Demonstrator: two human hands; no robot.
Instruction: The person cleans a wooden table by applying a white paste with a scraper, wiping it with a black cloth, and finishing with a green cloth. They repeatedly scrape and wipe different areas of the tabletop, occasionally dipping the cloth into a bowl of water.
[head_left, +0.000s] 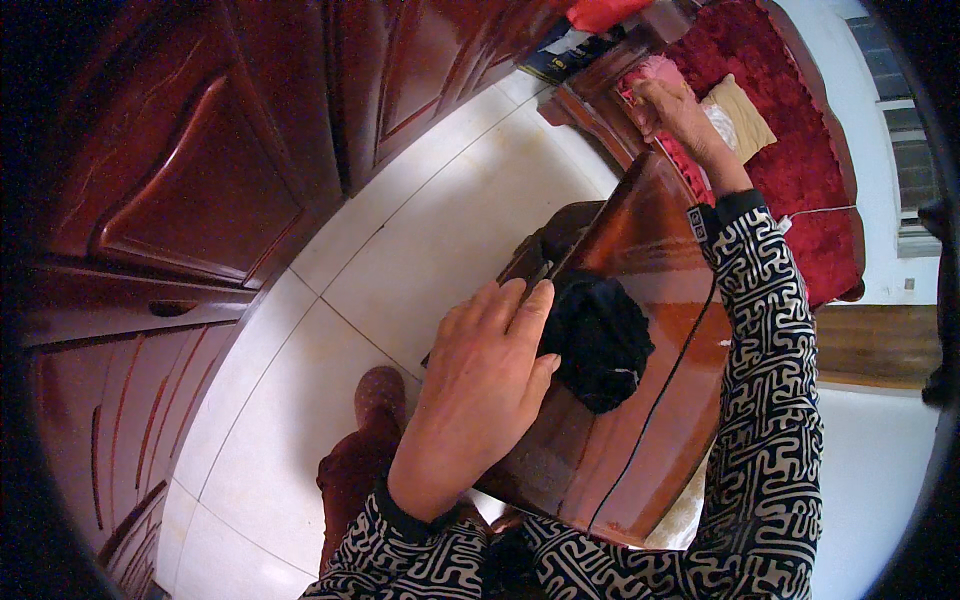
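Observation:
A bundle of black cloth (600, 341) lies on a glossy reddish-brown wooden table (675, 277). My left hand (484, 360) is at the bundle's left side, over the table edge, its back towards me. Its thumb and forefinger tips are against or very near the cloth; its palm side is hidden. A small metal-looking tip (545, 271) shows just beyond the forefinger. Up and to the right, my right hand (671, 112) is raised beyond the table corner, fingers curled and thumb drawn in. Whether anything thin is pinched there is too small to tell.
A thin black cable (660, 390) crosses the table from near my right sleeve. Carved dark-red wooden doors (202, 172) stand on the left beside a tiled floor (420, 240). Beyond my right hand is a red-covered seat (802, 202) with a beige cushion (739, 116).

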